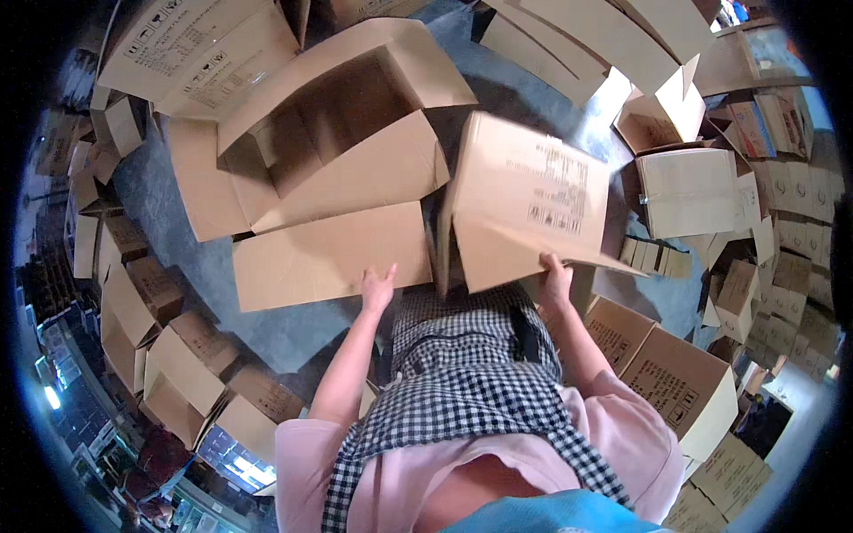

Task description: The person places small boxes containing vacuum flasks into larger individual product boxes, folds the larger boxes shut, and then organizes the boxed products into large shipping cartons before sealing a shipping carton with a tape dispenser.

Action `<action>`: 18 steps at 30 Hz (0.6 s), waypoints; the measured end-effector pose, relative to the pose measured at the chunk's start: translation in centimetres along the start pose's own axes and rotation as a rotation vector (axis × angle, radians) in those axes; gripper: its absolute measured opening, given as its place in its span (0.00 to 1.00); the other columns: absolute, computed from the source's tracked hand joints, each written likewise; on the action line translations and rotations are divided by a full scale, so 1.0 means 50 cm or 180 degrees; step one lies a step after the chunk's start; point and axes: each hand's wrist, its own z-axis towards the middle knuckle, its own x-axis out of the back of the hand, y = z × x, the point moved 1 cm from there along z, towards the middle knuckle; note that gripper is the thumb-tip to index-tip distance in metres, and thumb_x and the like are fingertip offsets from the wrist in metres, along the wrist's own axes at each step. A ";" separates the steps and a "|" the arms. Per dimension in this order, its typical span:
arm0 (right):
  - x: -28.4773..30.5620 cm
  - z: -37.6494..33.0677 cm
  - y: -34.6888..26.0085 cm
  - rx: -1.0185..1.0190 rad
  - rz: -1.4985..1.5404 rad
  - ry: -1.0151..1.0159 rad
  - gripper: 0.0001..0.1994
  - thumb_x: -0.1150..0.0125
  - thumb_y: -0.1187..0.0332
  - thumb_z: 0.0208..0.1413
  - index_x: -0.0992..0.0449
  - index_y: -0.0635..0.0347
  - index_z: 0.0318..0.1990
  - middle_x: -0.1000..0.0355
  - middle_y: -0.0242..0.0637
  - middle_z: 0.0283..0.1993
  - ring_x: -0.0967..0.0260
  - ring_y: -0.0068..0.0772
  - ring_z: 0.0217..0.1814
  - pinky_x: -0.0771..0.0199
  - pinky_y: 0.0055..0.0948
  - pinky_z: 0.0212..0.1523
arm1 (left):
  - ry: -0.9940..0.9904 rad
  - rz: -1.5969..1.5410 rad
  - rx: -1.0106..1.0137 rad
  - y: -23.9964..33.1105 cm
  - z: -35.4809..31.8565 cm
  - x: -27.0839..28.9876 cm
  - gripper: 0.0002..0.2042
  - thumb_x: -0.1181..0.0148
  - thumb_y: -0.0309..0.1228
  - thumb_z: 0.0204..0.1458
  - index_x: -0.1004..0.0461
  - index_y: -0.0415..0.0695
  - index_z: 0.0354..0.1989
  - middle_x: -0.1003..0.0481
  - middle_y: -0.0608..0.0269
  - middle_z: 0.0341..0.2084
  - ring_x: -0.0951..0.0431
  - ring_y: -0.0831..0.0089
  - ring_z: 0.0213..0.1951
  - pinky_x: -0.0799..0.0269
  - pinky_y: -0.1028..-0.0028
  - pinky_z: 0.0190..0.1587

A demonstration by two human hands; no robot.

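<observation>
A large open cardboard box (333,164) stands on the floor ahead, its flaps folded outward and its dark inside bare to view. At the near flap (329,258) of this box is my left hand (379,289), fingers apart and resting on or just over the cardboard. To the right, a second cardboard box (533,178) with dark printing sits tilted beside the first. My right hand (557,280) grips a flap of it, thumb on top; the other fingers are mostly hidden.
Printed cartons (666,377) stand close by my right side. Open boxes (182,377) crowd the left, and a large carton (200,58) is at the far left. Flattened cardboard (577,44) lies at the back. Stacked cartons (800,195) line the right. Grey floor (187,258) shows between boxes.
</observation>
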 end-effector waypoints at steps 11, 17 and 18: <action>-0.035 -0.100 0.100 -0.0522 0.0934 -0.0077 0.11 0.38 0.76 0.49 0.26 0.70 0.40 0.25 0.38 0.37 0.25 0.33 0.39 0.26 0.30 0.40 | -0.1714 -0.1261 0.0229 0.321 0.030 0.010 0.45 0.42 0.63 0.47 0.40 0.35 0.62 0.27 0.43 0.48 0.24 0.55 0.48 0.26 0.60 0.47; -0.001 -0.163 0.092 -0.0173 0.1423 0.0219 0.17 0.41 0.75 0.52 0.29 0.71 0.50 0.26 0.43 0.46 0.28 0.37 0.49 0.27 0.34 0.50 | -0.2780 -0.1703 0.1122 0.318 0.008 -0.014 0.38 0.40 0.58 0.48 0.36 0.41 0.60 0.31 0.46 0.55 0.32 0.48 0.57 0.36 0.48 0.56; -0.011 -0.146 0.049 0.0185 0.0724 0.0189 0.18 0.42 0.75 0.52 0.30 0.74 0.50 0.26 0.46 0.47 0.28 0.38 0.49 0.28 0.33 0.50 | -0.3101 -0.1851 0.1204 0.325 0.025 -0.014 0.45 0.33 0.54 0.44 0.45 0.38 0.65 0.34 0.41 0.57 0.32 0.49 0.57 0.30 0.50 0.54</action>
